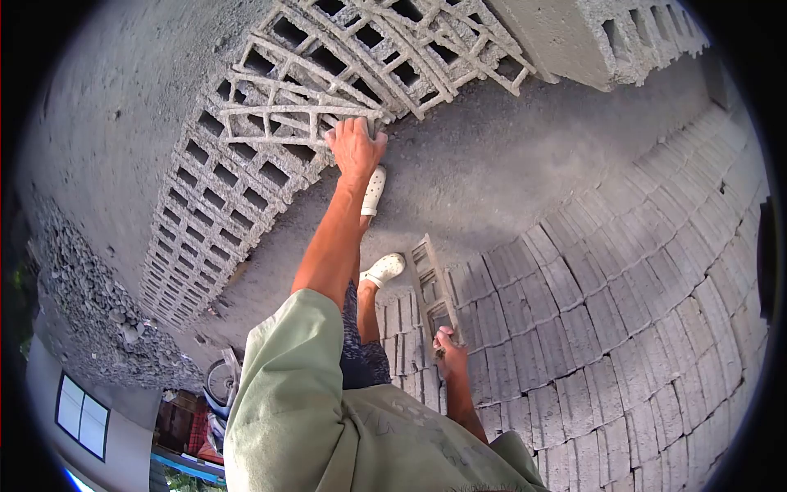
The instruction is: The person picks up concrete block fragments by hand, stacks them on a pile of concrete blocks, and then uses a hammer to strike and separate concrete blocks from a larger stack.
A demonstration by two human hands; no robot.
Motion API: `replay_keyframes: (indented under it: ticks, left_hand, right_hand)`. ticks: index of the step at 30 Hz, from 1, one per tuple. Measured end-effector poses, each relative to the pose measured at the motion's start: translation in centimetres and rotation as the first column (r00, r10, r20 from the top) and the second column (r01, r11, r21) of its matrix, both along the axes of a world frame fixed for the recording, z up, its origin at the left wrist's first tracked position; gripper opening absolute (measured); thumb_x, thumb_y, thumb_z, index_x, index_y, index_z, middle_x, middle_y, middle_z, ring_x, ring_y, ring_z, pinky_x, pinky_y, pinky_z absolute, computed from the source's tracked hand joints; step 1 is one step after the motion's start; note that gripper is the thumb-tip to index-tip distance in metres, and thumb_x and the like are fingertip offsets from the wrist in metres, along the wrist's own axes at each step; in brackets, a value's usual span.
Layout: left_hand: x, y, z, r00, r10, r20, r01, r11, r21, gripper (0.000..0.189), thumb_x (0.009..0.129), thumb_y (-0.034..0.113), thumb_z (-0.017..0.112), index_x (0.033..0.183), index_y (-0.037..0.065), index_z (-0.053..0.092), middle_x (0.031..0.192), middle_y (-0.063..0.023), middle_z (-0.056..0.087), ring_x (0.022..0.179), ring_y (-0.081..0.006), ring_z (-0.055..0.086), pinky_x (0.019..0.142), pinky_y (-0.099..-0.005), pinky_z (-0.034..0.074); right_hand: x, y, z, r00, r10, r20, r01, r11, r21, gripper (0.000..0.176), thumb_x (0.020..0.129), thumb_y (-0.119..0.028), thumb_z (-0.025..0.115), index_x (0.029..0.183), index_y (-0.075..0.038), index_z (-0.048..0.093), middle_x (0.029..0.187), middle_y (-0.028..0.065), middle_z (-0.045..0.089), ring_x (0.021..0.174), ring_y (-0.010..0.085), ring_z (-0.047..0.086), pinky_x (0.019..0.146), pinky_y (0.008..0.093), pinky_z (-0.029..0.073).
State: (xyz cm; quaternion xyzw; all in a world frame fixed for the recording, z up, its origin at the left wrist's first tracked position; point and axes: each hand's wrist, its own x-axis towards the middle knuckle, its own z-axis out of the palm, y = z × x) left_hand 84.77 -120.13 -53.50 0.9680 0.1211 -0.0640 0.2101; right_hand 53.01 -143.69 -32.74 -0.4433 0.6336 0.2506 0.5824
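My left hand [357,149] reaches forward with its fingers curled over the near end of a grey concrete hollow block [275,111], which leans at a slant on the rows of similar blocks. Down to the right, my right hand [452,354] grips the lower end of another hollow block [433,283]. That block is tilted, its open cells facing up, and it overlaps the edge of the block stack on the right. The palms and part of the fingers are hidden in this view.
Long rows of hollow blocks [215,197] line the left, with tightly packed blocks [590,303] covering the right. A dusty ground strip [508,164] runs between them, under my white clogs [384,269]. Gravel [98,303], a wheel [220,381] and a large concrete piece [566,37] stand around.
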Motion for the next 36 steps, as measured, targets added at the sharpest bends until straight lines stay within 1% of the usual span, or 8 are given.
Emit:
replay_keyframes:
  ticks: [13,17,21,23,26,30,33,36]
  left_hand:
    - [1.2,-0.4,-1.4,0.997,-0.066,-0.040,0.069,0.995,0.067,0.031,0.068,0.029,0.064,0.083,0.002,0.061,0.089,-0.0119,0.060,0.098,-0.0274,0.049,0.092,-0.0469,0.028]
    - [0.0,1.9,3.9,0.934,-0.111,-0.340,0.087,0.992,-0.086,0.037,0.068,0.025,0.063,0.092,0.000,0.051,0.087,-0.0176,0.060,0.092,-0.0311,0.055,0.097,-0.0533,0.023]
    - [-0.6,4.9,15.1,0.947,-0.060,-0.316,-0.004,0.980,-0.199,0.049,0.060,0.028,0.068,0.094,0.000,0.047,0.085,-0.0203,0.060,0.093,-0.0350,0.055,0.096,-0.0503,0.026]
    - [-0.3,8.1,21.5,0.964,0.072,-0.256,-0.136,0.960,-0.243,0.051,0.062,0.036,0.073,0.091,0.000,0.053,0.079,-0.0156,0.060,0.078,-0.0309,0.057,0.072,-0.0384,0.043]
    - [-0.3,14.2,30.4,0.878,0.355,-0.320,-0.478,0.645,-0.596,0.028,0.078,0.030,0.065,0.083,0.002,0.060,0.065,-0.0045,0.056,0.062,-0.0130,0.048,0.062,-0.0299,0.040]
    - [-6.6,15.5,36.6,0.738,0.579,-0.348,-0.472,0.073,-0.879,0.026,0.083,0.022,0.062,0.092,-0.001,0.058,0.084,-0.0098,0.064,0.070,-0.0147,0.059,0.066,-0.0316,0.046]
    - [-12.8,13.7,41.3,0.696,0.550,-0.461,-0.475,-0.129,-0.871,0.031,0.081,0.020,0.064,0.099,-0.004,0.055,0.089,-0.0132,0.064,0.077,-0.0186,0.063,0.068,-0.0326,0.051]
    - [-18.8,12.6,44.4,0.623,0.343,-0.703,-0.452,-0.576,-0.681,0.076,0.075,0.071,0.044,0.091,-0.003,0.054,0.077,-0.0151,0.062,0.068,-0.0261,0.062,0.067,-0.0364,0.052]
  right_hand:
    - [-0.2,-0.2,3.6,0.997,0.025,0.078,-0.024,1.000,-0.006,0.019,0.074,0.000,0.064,0.089,-0.007,0.053,0.076,-0.0009,0.051,0.064,0.0106,0.051,0.059,0.0250,0.042]
    - [0.5,-1.3,6.0,0.991,0.005,0.133,-0.003,1.000,-0.016,0.016,0.074,-0.002,0.066,0.083,-0.006,0.052,0.073,0.0004,0.051,0.062,0.0120,0.051,0.058,0.0257,0.043]
    - [3.2,-2.0,8.5,0.984,0.011,0.178,-0.013,1.000,0.012,0.009,0.077,-0.007,0.066,0.081,-0.005,0.059,0.065,0.0014,0.055,0.054,0.0127,0.051,0.055,0.0251,0.043]
    - [5.1,-1.9,10.7,0.989,0.067,0.130,-0.063,0.997,-0.034,0.009,0.076,-0.007,0.066,0.083,-0.004,0.060,0.067,0.0029,0.057,0.055,0.0126,0.051,0.053,0.0253,0.042]
    - [6.1,-3.0,12.6,0.955,0.222,0.195,-0.217,0.975,-0.049,0.011,0.079,-0.009,0.064,0.087,-0.003,0.060,0.075,0.0063,0.060,0.059,0.0137,0.053,0.054,0.0263,0.044]
    - [8.9,-3.9,16.1,0.925,0.261,0.276,-0.253,0.965,-0.063,0.019,0.081,-0.019,0.062,0.090,-0.002,0.059,0.078,0.0084,0.062,0.059,0.0141,0.054,0.057,0.0259,0.044]
    - [9.2,-6.6,15.3,0.858,0.295,0.422,-0.333,0.943,0.018,0.021,0.083,-0.020,0.061,0.091,-0.001,0.058,0.081,0.0085,0.062,0.062,0.0149,0.055,0.060,0.0261,0.045]
    - [10.3,-6.8,17.7,0.775,0.400,0.489,-0.451,0.893,-0.015,0.023,0.083,-0.021,0.062,0.090,0.001,0.058,0.086,0.0093,0.063,0.071,0.0151,0.058,0.066,0.0279,0.048]
